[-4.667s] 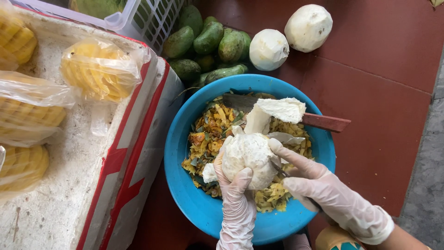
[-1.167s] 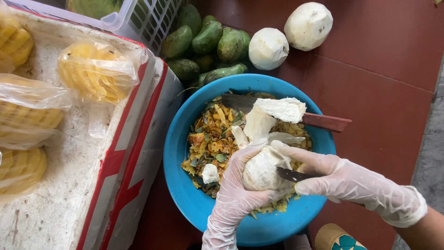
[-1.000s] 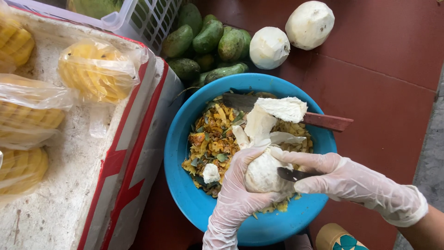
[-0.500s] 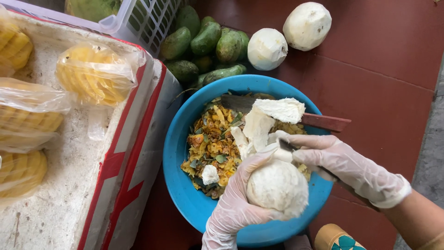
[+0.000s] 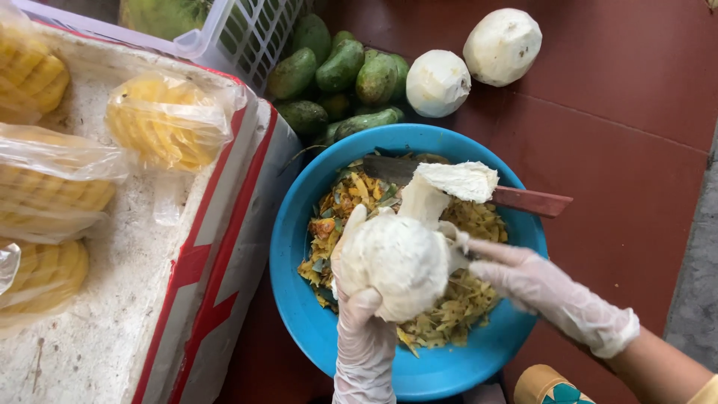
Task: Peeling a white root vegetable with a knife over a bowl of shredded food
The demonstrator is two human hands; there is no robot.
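My left hand (image 5: pixel 364 337), in a thin clear glove, grips a round white peeled fruit (image 5: pixel 396 262) from below and holds it over a blue basin (image 5: pixel 292 224). The basin is full of yellow and green peelings. My gloved right hand (image 5: pixel 538 284) is at the fruit's right side, its fingers closed on a small knife whose blade is mostly hidden behind the fruit. White strips of peel hang off the fruit's top. A larger knife with a brown handle (image 5: pixel 531 200) lies across the basin's far side with a white slab of peel on its blade.
Two more peeled white fruits (image 5: pixel 437 82) (image 5: pixel 502 45) and a heap of green mangoes (image 5: pixel 340 67) lie beyond the basin on the red-brown floor. A white foam box (image 5: pixel 149 299) on the left carries bagged peeled pineapples (image 5: pixel 161 127). A white plastic basket (image 5: pixel 239 30) stands behind it.
My left hand has lifted and turned the fruit up and to the left, so its rounded peeled side faces me. The right hand stayed at the fruit's right side.
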